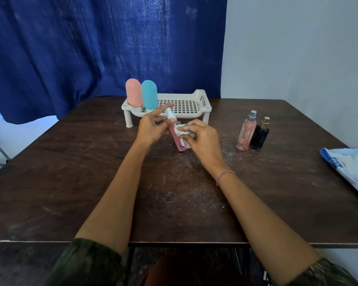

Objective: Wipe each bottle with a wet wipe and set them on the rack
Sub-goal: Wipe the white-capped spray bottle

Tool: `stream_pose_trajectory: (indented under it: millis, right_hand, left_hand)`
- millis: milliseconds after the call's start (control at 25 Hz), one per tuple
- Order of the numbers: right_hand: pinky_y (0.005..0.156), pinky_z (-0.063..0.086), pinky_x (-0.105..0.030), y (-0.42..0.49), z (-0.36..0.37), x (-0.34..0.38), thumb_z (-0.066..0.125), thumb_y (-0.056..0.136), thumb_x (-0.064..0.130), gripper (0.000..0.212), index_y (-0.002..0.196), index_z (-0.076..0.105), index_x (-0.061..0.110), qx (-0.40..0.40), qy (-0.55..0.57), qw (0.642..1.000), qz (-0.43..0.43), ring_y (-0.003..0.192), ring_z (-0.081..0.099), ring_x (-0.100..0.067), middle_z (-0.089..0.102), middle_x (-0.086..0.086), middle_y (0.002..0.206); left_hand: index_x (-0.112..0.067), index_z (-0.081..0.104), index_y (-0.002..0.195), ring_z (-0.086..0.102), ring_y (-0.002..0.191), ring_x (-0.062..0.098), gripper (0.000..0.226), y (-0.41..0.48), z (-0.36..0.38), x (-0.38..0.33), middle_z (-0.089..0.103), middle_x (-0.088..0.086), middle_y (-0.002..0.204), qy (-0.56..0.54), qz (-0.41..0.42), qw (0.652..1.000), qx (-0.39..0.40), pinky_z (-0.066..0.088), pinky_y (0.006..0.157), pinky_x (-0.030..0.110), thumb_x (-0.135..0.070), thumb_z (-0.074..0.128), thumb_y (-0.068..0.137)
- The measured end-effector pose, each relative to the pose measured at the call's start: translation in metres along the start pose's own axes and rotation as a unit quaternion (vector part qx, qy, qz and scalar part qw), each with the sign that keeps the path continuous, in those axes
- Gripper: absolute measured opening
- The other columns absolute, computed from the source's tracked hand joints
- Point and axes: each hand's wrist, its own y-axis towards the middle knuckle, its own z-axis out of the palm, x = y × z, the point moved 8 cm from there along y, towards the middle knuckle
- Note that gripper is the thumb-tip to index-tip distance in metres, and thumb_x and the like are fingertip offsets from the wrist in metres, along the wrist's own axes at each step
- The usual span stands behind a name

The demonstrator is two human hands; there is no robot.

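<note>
A slim clear spray bottle (177,142) of pink liquid with a white cap is held tilted over the middle of the dark brown wooden table (70,172), its cap pointing toward the far edge. Whether its base touches the surface I cannot tell. The left hand (151,129) grips the bottle just below the cap with curled fingers, the index finger stretched straight out toward the rack. The right hand (203,139) has its fingers curled and pinches a crumpled white wet wipe (181,131) against the bottle's side — wipe and fingers hide much of the body.

Just behind the hands, near the far edge, a white perforated plastic rack (203,109) stands on short legs. The outstretched index finger overlaps its front rim in this view. On the rack's left end two rounded capsule-shaped bottles stand upright side by side: a pale pink bottle (133,92) and a teal bottle (149,94).

Toward the right edge two more stand upright, touching — a pink glass bottle (246,133) with a silver nozzle and a black bottle (259,136) with a gold nozzle. At the right edge lies a blue-and-white soft pack (347,168), partly out of frame. Whitish specks dust the table's middle. A red-and-white thread bracelet (225,176) circles the right wrist. A blue curtain (91,48) hangs behind the far edge.
</note>
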Motion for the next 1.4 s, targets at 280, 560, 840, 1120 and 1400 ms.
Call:
stream_pose_trajectory:
  millis: [280, 560, 840, 1120, 1400]
  right_hand:
    - [0.088, 0.05, -0.023, 0.002, -0.007, -0.012, 0.07, 0.08, 0.01, 0.03, 0.11, 0.068, 0.009, -0.016, 0.008, 0.999, 0.045, 0.094, 0.061, -0.012, 0.067, -0.003, 0.104]
    - [0.079, 0.049, -0.017, -0.003, 0.001, 0.006, 0.07, 0.078, 0.003, 0.023, 0.101, 0.071, 0.006, 0.038, -0.004, 0.998, -0.053, 0.085, 0.059, -0.008, 0.066, -0.005, 0.096]
    - [0.084, 0.051, -0.023, 0.002, -0.003, -0.01, 0.068, 0.08, 0.004, 0.024, 0.104, 0.069, 0.002, 0.02, -0.003, 1.0, 0.01, 0.089, 0.06, -0.012, 0.065, -0.007, 0.102]
    - [0.092, 0.041, -0.012, -0.002, -0.003, 0.011, 0.068, 0.08, 0.004, 0.024, 0.103, 0.07, 0.006, -0.005, 0.008, 0.999, -0.046, 0.108, 0.052, -0.009, 0.063, -0.005, 0.112]
    - [0.084, 0.052, -0.028, 0.002, -0.01, -0.006, 0.07, 0.08, 0.008, 0.023, 0.103, 0.071, 0.005, -0.011, -0.024, 1.0, 0.004, 0.09, 0.061, -0.014, 0.067, -0.005, 0.101]
  left_hand:
    - [-0.02, 0.055, 0.131, 0.069, 0.092, 0.011, 0.05, 0.001, 0.001, 0.003, 0.069, 0.01, 0.102, -0.031, -0.015, 0.999, 0.005, 0.059, 0.075, 0.026, -0.007, 0.067, 0.085]
    - [-0.022, 0.058, 0.128, 0.067, 0.074, 0.002, 0.049, 0.001, -0.007, 0.001, 0.068, -0.003, 0.088, -0.006, 0.01, 0.999, -0.032, 0.057, 0.069, 0.019, -0.009, 0.069, 0.083]
    - [-0.024, 0.057, 0.129, 0.064, 0.081, 0.02, 0.048, 0.002, -0.001, 0.0, 0.062, 0.0, 0.085, -0.004, 0.02, 1.0, -0.015, 0.059, 0.076, 0.036, -0.011, 0.068, 0.084]
    - [-0.026, 0.06, 0.125, 0.059, 0.072, 0.009, 0.045, 0.002, 0.002, -0.006, 0.065, 0.003, 0.088, 0.004, 0.055, 0.998, -0.018, 0.053, 0.062, 0.014, -0.014, 0.07, 0.083]
    - [-0.027, 0.055, 0.132, 0.066, 0.091, 0.013, 0.047, 0.002, 0.007, 0.0, 0.06, 0.012, 0.094, -0.049, 0.009, 0.998, 0.032, 0.058, 0.072, 0.025, -0.007, 0.061, 0.09]
